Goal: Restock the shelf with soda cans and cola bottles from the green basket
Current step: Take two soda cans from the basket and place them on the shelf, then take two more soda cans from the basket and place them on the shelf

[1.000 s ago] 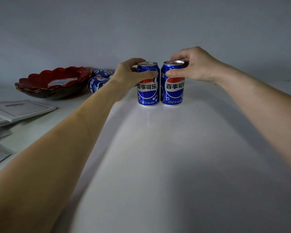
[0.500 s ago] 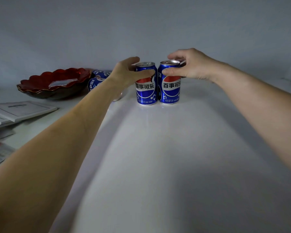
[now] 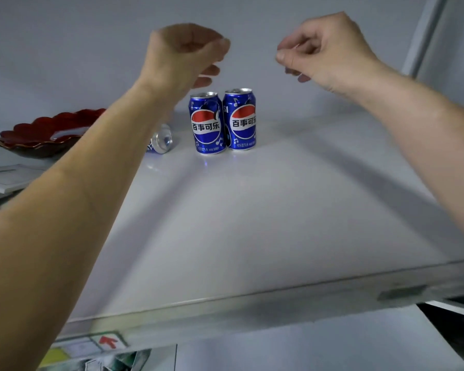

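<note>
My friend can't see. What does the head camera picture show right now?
Two blue cola cans stand upright, side by side, at the back of a white shelf. The left hand and right hand hang above them, empty, fingers loosely curled. Left of them, a third can lies tipped beside a red bowl.

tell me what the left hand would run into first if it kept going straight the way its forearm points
Probably the white back wall of the shelf. The left hand sits above the two upright cans, so it should pass over them, though depth is hard to judge.
</note>
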